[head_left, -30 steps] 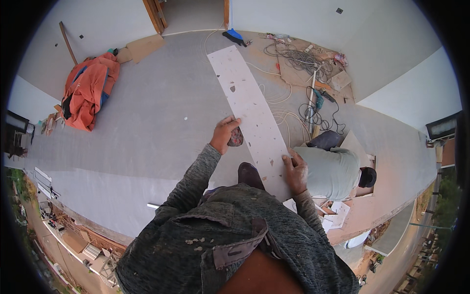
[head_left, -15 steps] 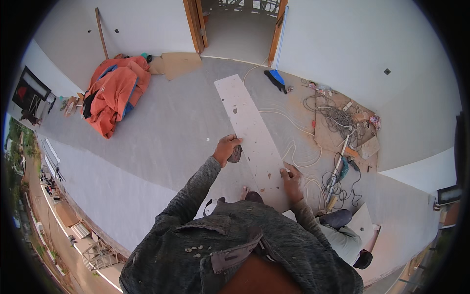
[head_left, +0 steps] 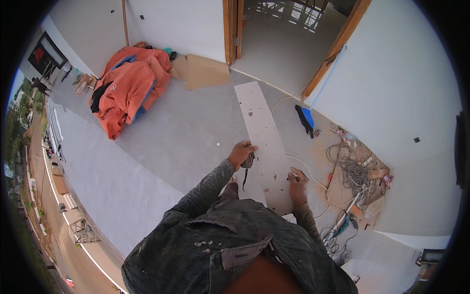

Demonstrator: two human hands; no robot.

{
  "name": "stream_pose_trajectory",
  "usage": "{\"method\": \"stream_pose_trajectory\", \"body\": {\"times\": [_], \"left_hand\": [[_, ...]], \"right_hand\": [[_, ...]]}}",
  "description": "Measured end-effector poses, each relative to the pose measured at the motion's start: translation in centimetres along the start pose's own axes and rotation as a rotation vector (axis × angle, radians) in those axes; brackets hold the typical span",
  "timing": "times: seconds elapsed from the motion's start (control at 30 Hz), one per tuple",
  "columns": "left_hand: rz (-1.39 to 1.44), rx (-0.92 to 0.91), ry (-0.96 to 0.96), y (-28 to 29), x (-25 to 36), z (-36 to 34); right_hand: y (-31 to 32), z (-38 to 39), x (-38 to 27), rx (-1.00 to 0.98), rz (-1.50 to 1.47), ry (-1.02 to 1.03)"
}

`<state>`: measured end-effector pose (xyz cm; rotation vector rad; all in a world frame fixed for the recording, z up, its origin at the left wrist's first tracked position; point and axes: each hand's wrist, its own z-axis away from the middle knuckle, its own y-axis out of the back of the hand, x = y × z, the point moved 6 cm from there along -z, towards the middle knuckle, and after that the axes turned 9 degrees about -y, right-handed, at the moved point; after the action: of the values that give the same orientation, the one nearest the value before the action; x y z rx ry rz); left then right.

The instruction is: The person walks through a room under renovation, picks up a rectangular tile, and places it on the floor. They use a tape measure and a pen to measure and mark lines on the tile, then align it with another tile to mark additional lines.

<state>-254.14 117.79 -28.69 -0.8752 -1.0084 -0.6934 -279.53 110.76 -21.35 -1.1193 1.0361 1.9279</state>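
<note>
The fingers of the left hand were curled around a dark, worn, rounded thing with a dark strap dangling from it, and the fingertips met the left edge of a long, pale board. The right hand was half curled at the board's right edge, thumb side toward it; whether it was gripping that edge or only resting against it could not be told from this angle.

The board lay between the two hands, to the right of the left fingers and to the left of the right ones. Its long axis ran from close by the person's lap outward and a little to the left, toward the doorway. The right hand was nearer the board's close end, while the left sat farther along it; most of the bare length stretched beyond both. Chips and dark spots marked its face.

Farther out, a pale cord curved over the grey floor to the right, near a tangle of cables. A blue broom leaned by the door frame, and cardboard lay beside a heaped orange sheet.
</note>
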Motion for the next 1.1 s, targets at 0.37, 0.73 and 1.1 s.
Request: {"method": "stream_pose_trajectory", "body": {"times": [0.37, 0.73, 1.1], "left_hand": [[-0.076, -0.049, 0.053, -0.2, 9.0, -24.8], [-0.013, -0.085, 0.111, -0.8, 15.0, -52.9], [0.080, -0.028, 0.132, 3.0, 19.2, -78.6]], "right_hand": [[-1.7, -22.5, -8.5, 0.071, -0.025, -0.009], [-1.4, -50.6, -16.5, 0.079, 0.043, 0.079], [-5.5, -76.2, -27.3, 0.007, 0.046, -0.063]]}}
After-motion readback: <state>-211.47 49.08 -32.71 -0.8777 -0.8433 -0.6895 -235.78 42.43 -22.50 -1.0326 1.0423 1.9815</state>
